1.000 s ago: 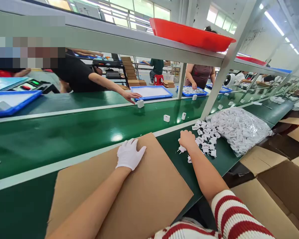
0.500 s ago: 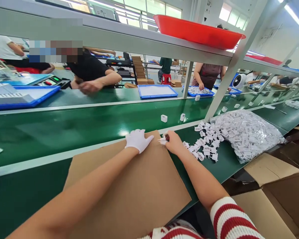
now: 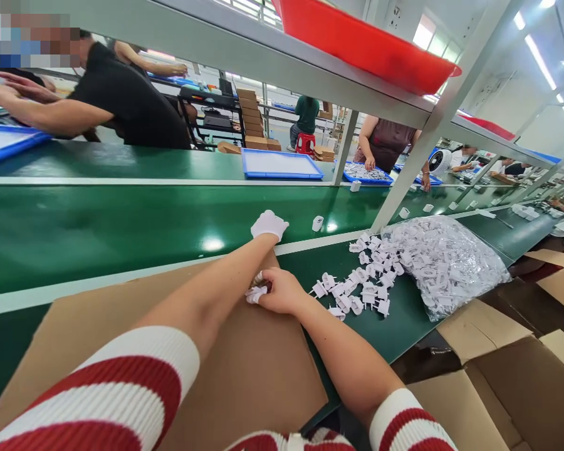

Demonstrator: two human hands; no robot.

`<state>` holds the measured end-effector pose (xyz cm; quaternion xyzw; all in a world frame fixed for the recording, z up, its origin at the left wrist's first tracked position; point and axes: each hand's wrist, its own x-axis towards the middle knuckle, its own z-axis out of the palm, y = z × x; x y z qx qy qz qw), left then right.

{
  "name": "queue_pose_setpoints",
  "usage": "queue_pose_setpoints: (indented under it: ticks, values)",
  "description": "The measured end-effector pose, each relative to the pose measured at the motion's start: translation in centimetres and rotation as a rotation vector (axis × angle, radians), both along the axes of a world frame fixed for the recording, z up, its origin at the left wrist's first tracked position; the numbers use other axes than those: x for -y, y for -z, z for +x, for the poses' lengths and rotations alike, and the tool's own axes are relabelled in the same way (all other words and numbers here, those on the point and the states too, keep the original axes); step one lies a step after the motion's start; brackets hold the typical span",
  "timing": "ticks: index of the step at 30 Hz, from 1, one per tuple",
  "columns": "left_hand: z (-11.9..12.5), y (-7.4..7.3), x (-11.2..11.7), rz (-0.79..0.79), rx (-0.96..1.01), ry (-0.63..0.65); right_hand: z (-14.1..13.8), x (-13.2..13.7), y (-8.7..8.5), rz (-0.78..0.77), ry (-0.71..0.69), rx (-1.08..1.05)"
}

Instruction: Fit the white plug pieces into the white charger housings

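Observation:
My left hand (image 3: 269,227), in a white glove, reaches over the green conveyor belt (image 3: 122,232). Its back faces me and the fingers are hidden, so whatever is under them cannot be made out. To its right on the belt stands a small white plug housing (image 3: 318,223). Bare and closed, my right hand (image 3: 282,290) grips a white plug piece (image 3: 256,294) above the cardboard sheet (image 3: 258,363). Several loose white plug pieces with pins (image 3: 369,291) lie on the green table to the right of that hand.
Beyond them rests a clear bag of white pieces (image 3: 451,263). Open cardboard boxes (image 3: 470,401) stand at lower right. A metal post (image 3: 404,169) and a shelf bearing a red tray (image 3: 357,47) rise ahead. Across the belt are blue-rimmed trays (image 3: 282,164) and co-workers (image 3: 126,94).
My left hand has left the cardboard and stretched forward over the belt. My right hand has moved left over the sheet with the plug piece. The view has turned rightward; the nearest co-worker has leaned left.

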<state>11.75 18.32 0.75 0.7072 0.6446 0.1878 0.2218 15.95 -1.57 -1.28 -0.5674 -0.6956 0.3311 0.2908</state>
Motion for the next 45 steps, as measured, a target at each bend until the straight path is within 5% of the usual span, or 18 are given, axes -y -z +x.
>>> queue_pose_setpoints:
  ticks: [3,8,13,17,20,26,32,38,41,45]
  values:
    - [-1.1,-0.1,-0.1,0.019,-0.025,-0.024,0.4,-0.7,0.5,-0.089,0.148,-0.194]
    - [-7.0,-1.4,3.1,0.122,-0.088,0.246,2.0,-2.0,0.4,-0.245,0.429,-0.645]
    - [-14.1,-1.7,10.8,0.114,-0.219,0.414,2.7,-1.8,-0.5,-0.289,0.408,-0.849]
    - [-16.8,-0.3,16.2,0.028,-0.143,0.360,1.7,-1.1,-1.1,-0.194,0.356,-0.811]
    - [-17.0,1.0,18.1,-0.036,0.023,0.249,0.9,-0.6,-1.4,-0.106,0.286,-0.711]
    - [-16.5,2.1,18.5,-0.047,0.276,0.127,1.3,0.2,-2.1,-0.035,0.227,-0.511]
    - [-16.6,2.4,18.7,-0.050,0.351,0.131,2.1,0.6,-1.7,0.153,0.108,0.009]
    - [-16.6,2.4,18.4,-0.100,0.361,0.116,1.6,0.2,-1.0,0.037,0.240,-0.069]
    - [-16.7,2.4,18.2,-0.141,0.366,0.101,0.9,0.6,-1.4,0.245,0.259,-0.095]
    - [-16.8,2.4,18.0,-0.154,0.367,0.139,-0.2,1.3,-1.8,0.490,0.029,0.085]
